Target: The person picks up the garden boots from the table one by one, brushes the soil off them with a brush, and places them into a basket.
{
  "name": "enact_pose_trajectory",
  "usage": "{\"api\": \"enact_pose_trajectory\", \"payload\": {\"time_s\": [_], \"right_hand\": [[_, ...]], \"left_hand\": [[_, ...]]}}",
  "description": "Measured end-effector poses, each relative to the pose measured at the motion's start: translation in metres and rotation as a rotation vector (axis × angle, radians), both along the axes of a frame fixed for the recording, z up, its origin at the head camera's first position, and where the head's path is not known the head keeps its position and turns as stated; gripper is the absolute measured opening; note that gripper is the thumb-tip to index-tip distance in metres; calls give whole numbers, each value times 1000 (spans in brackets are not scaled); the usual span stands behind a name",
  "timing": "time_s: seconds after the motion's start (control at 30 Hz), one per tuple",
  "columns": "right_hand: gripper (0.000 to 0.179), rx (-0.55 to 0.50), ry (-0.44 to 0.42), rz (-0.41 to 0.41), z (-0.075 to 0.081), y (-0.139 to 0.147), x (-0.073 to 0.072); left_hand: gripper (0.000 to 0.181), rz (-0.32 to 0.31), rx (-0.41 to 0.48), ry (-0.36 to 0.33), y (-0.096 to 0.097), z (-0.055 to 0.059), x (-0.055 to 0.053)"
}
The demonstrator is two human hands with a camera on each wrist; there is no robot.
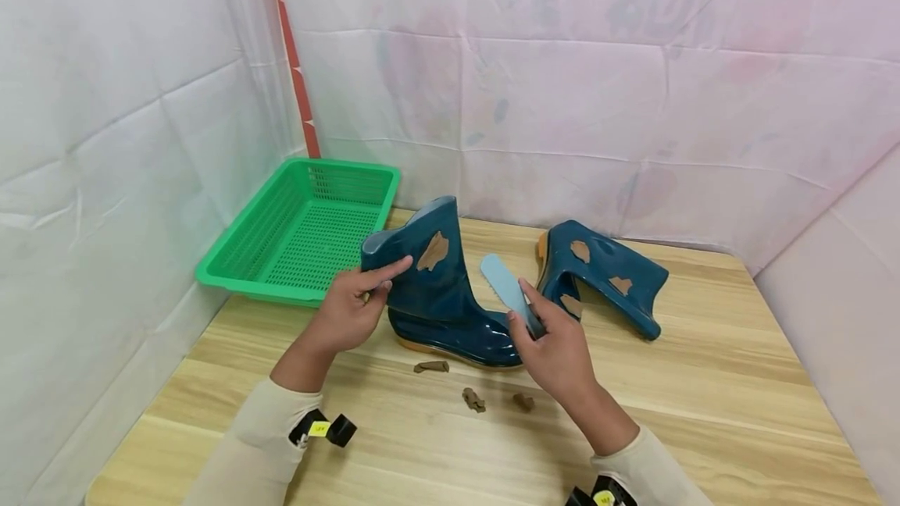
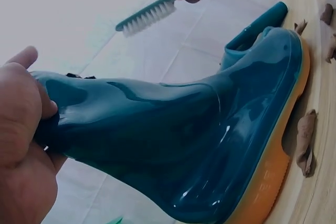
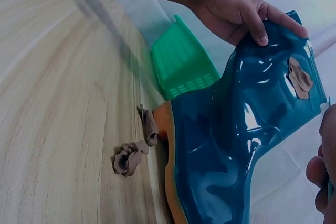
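Observation:
A glossy dark blue rain boot (image 1: 432, 299) with an orange sole stands upright on the table. My left hand (image 1: 348, 311) pinches the top of its shaft, the index finger lying straight along the side. A ragged brown patch (image 1: 433, 251), like smeared mud or clay, clings to the shaft near that fingertip. In my right hand (image 1: 558, 346) is a light blue brush (image 1: 502, 278), gripped by its handle above the boot's foot. The left wrist view shows its white bristles (image 2: 149, 18) pointing down, apart from the boot.
A second blue boot (image 1: 608, 256) lies tipped over at the right, with several brown patches on it. Brown scraps (image 1: 432, 366) lie on the table (image 1: 731, 381) in front of the upright boot. The green basket (image 1: 330, 233) stands at the back left, near the white cloth walls.

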State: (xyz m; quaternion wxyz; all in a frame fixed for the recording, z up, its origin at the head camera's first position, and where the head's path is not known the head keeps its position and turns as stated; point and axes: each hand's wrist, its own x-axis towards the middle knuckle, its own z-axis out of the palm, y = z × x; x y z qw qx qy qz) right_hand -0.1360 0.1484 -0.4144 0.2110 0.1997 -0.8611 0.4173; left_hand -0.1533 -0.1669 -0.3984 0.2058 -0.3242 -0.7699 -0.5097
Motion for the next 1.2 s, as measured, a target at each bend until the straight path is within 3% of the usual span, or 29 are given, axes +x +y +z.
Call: {"api": "enact_pose_trajectory", "payload": {"time_s": [0.13,0.27,0.5,0.67,0.83,0.97,1.1,1.2], "right_hand": [[54,-1,3,-1,-2,1,-1],[54,-6,31,1,-3,1,-1],[60,47,155,64,5,-13,-4],[58,114,277,168,13,-31,-2],[53,162,316,252,14,-46,0],[56,208,270,189,12,-47,0],[57,184,219,83,9,-40,-3],[56,130,254,120,8,-39,-3]], "left_hand": [[45,-39,92,-45,0,-3,1],[48,-31,162,-102,-1,-6,2],[34,-6,179,-184,-1,-6,5],[32,9,204,-228,0,-5,7],[33,21,185,-238,1,-4,8],[33,22,192,-247,0,-3,9],[33,22,185,-257,1,-4,9],[33,18,185,-254,1,-3,9]]}}
